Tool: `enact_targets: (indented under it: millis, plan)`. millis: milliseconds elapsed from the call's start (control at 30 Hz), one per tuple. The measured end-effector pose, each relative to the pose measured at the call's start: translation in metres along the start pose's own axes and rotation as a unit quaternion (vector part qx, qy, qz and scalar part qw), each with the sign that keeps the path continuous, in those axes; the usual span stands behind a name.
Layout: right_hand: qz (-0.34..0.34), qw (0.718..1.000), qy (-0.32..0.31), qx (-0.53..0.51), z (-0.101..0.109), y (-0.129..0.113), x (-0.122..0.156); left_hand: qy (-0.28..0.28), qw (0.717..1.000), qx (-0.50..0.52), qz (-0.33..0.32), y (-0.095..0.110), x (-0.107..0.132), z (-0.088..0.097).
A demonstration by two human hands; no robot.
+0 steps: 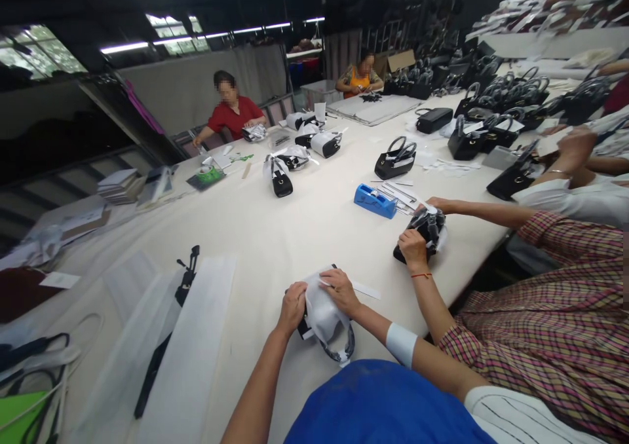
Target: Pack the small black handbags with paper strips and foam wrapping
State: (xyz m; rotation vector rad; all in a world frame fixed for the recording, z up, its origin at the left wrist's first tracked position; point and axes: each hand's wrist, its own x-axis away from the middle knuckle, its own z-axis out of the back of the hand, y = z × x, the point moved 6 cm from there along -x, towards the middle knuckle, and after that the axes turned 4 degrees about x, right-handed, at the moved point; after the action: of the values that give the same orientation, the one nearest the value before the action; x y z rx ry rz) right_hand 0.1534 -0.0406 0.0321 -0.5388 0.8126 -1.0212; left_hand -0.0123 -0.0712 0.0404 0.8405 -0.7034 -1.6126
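A small black handbag [303,330] half covered in white wrapping paper [322,314] lies on the table's near edge in front of me. My left hand [291,308] is closed on the bag's left side, gripping the paper. My right hand [339,290] presses on top of the paper, fingers curled over it. The bag's handle [341,352] hangs toward me. A white paper strip [364,290] lies just right of my right hand.
A person in a plaid shirt at my right holds another wrapped bag [426,231]. A blue tape dispenser [375,201] and several black handbags [396,160] stand on the white table [275,234]. White paper sheets [191,352] and a black strap [183,287] lie at left. Two people sit across.
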Motion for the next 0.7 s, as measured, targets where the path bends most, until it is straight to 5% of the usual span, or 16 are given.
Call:
enact_targets:
  millis: [167, 300, 500, 700]
  plan:
    - [-0.05, 0.997, 0.053, -0.011, 0.001, 0.0, 0.004, -0.032, 0.998, 0.022, 0.043, 0.005, 0.012, 0.005]
    - [-0.077, 0.996, 0.051, -0.006, 0.0, 0.002, 0.0, -0.038, 0.998, -0.035, 0.033, 0.014, 0.023, -0.008]
    - [-0.078, 0.995, 0.062, 0.007, 0.0, 0.001, 0.003, 0.098, 0.99, -0.079, 0.056, 0.009, 0.034, -0.024]
    - [-0.081, 0.993, 0.071, 0.051, 0.0, 0.001, 0.005, 0.167, 0.98, -0.078, 0.079, -0.003, 0.032, -0.02]
